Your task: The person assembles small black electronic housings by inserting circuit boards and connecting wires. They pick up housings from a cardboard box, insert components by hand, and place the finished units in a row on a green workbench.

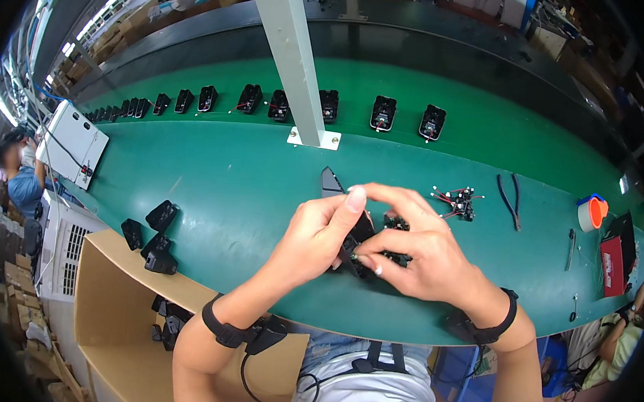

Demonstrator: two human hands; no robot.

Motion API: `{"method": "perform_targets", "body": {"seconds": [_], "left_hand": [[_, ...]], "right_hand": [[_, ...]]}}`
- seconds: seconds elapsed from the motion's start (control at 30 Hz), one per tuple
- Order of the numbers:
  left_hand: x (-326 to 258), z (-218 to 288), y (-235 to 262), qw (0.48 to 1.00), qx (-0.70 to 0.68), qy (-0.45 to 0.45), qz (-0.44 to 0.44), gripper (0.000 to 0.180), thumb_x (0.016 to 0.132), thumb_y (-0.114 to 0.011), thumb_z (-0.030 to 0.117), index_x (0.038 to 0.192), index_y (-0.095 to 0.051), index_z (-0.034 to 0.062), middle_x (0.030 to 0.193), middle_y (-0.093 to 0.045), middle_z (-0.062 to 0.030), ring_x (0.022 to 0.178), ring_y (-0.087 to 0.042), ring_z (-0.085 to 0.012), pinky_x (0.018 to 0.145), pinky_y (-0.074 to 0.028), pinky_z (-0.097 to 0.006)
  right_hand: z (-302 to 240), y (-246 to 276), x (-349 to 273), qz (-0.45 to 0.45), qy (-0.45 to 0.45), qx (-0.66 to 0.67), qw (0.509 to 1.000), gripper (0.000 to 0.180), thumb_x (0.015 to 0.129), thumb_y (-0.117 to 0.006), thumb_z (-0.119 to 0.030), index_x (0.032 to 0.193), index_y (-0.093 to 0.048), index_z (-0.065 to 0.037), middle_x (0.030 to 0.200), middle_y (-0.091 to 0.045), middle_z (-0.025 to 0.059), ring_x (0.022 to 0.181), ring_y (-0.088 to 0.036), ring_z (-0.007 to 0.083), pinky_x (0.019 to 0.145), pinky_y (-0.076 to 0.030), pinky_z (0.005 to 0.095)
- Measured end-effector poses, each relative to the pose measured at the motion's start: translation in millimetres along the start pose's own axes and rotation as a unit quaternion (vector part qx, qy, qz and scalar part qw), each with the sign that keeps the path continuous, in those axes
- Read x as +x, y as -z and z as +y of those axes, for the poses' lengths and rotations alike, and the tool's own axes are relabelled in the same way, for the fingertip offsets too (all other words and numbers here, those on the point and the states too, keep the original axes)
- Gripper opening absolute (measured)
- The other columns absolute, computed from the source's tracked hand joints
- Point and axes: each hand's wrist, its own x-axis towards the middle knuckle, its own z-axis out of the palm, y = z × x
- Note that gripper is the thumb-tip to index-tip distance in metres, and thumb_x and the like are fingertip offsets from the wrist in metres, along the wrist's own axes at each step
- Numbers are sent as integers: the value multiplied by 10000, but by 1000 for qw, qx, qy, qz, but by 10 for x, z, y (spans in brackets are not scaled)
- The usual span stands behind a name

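Note:
Low over the green worktable, my left hand (311, 234) is closed around a black plastic housing (350, 261). My right hand (438, 254) reaches in from the other side, its thumb and forefinger pinched together at the housing; whatever they hold is too small to name. Small green circuit boards (397, 223) show between and beneath the right fingers, partly hidden. Just beyond my left fingers lies a dark wedge-shaped plastic piece (330, 181). To the right of my hands sits a cluster of small black parts with red and black wires (459, 203).
Pliers (515, 203) lie right of the wired parts, near an orange-and-white tape roll (592, 212) and a red box (616, 266). Black housings (158, 253) rest at left above a cardboard box (119, 276). A post (291, 49) stands before a row of housings (382, 113). Other people are at both sides.

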Motion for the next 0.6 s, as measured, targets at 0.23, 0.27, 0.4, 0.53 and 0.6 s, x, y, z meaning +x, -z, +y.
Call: {"method": "perform_targets", "body": {"seconds": [0.23,0.27,0.4,0.53,0.6], "left_hand": [[68,37,-13,990,-100,102,-7,676,1056,-311,600,964,-676,39,599,-555,33,396,-434,-40,337,-287,-204],[43,87,-36,991,-81,107,-16,695,1054,-298,609,1009,-679,30,604,-556,33,394,-431,-42,332,-283,-207],[45,32,-16,985,-129,113,-34,777,1038,-262,650,1273,-560,-27,767,-620,-42,404,-450,-68,324,-289,-219],[16,171,-22,981,-148,121,-16,807,1031,-254,655,1496,-325,-1,1007,-634,-157,426,-504,-121,333,-339,-222],[-11,224,15,988,-131,73,-28,746,1049,-278,606,1519,-309,27,1030,-634,-177,440,-529,-130,342,-361,-225]], "right_hand": [[-61,114,13,-73,15,-14,997,279,693,-834,-84,951,-739,-40,1392,-555,207,1297,-530,404,1014,-492,454],[-54,100,-5,-76,23,-37,996,289,687,-843,-84,953,-741,-41,1392,-556,206,1297,-532,401,1015,-495,451],[23,110,25,-85,-26,111,990,285,682,-859,-86,942,-758,-30,1344,-594,216,1258,-574,389,970,-528,412],[332,71,-48,-58,-139,392,908,214,777,-831,-71,952,-728,-3,1420,-531,220,1254,-575,301,1078,-429,417],[360,71,-65,-10,-206,558,804,132,840,-787,-84,906,-702,-7,1412,-518,217,1227,-573,289,1072,-427,430]]}}
